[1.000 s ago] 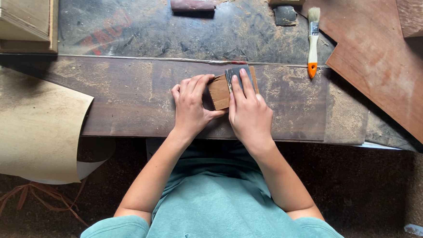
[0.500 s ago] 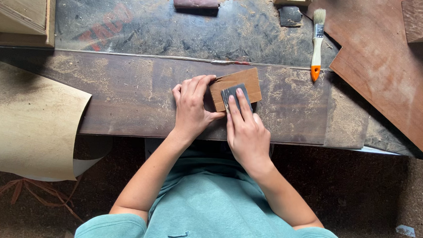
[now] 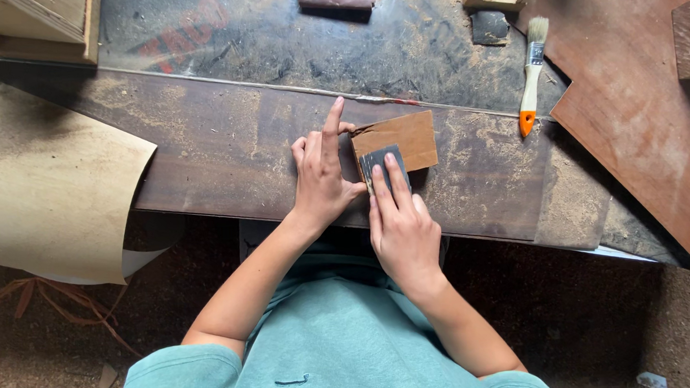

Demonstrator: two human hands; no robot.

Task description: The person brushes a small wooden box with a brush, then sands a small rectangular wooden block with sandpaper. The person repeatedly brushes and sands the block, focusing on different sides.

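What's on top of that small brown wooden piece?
A grey sanding pad lies on the wooden piece, pressed by the right hand. The wood beneath the pad is hidden.

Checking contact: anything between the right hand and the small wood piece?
Yes. A dark sanding sheet lies under the right hand fingers, on the small wood piece. The left hand touches the piece's left edge directly.

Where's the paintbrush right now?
In the head view, the paintbrush lies at the upper right of the dusty bench, beside the reddish board, up and right of the right hand.
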